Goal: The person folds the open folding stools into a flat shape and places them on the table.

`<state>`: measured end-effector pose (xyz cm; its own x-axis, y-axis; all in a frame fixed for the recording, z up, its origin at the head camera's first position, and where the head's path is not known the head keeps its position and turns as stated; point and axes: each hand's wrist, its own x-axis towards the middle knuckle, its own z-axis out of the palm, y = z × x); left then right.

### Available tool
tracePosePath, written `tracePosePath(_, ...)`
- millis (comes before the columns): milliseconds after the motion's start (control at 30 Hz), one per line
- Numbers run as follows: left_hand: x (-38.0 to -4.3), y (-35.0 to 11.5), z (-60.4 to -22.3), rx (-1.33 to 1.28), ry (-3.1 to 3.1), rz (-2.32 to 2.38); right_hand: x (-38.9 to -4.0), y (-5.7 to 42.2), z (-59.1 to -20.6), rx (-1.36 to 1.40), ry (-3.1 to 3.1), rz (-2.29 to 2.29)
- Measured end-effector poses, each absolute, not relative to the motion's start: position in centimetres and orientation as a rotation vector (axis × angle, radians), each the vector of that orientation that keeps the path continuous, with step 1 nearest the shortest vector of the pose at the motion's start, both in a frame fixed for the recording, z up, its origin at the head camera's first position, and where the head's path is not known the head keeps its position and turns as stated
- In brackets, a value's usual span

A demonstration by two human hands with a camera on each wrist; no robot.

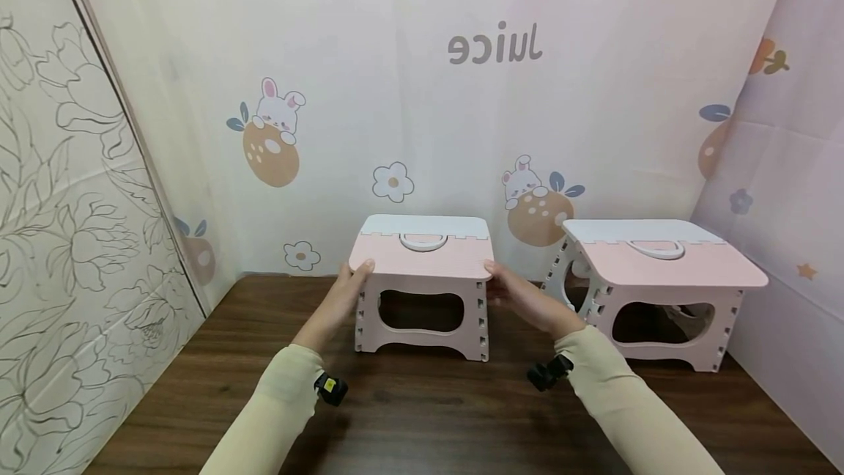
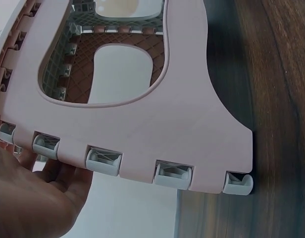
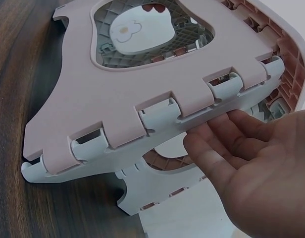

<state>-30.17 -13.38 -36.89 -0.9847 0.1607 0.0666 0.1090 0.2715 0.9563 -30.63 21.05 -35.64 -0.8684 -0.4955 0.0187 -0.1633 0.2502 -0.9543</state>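
A pink and white folding step stool (image 1: pixel 422 264) stands upright on the wooden table, its carry handle folded flat in the top. At its left side, my left hand (image 1: pixel 338 305) grips it, thumb on the top's front corner. The left wrist view shows that hand's fingers (image 2: pixel 73 181) curling behind the hinged pink leg panel (image 2: pixel 142 129). My right hand (image 1: pixel 524 300) holds the opposite side, its thumb at the right front corner. In the right wrist view, bent fingers (image 3: pixel 212 148) meet the white side panel below the top, next to the hinge knuckles (image 3: pixel 160 115).
A second pink and white folding stool (image 1: pixel 679 271) stands unfolded to the right, near the side curtain (image 1: pixel 785 167). Behind both hangs a printed curtain (image 1: pixel 422 108) with rabbits and flowers. The dark wooden table (image 1: pixel 422 409) extends in front of the stools.
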Motion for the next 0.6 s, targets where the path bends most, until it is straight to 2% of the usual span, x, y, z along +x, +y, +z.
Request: tracePosePath(600,-29.9,-11.7,-36.8,0.271,2.517,1.857,-30.6,22.5,-35.6,-0.605,2.256,-1.657)
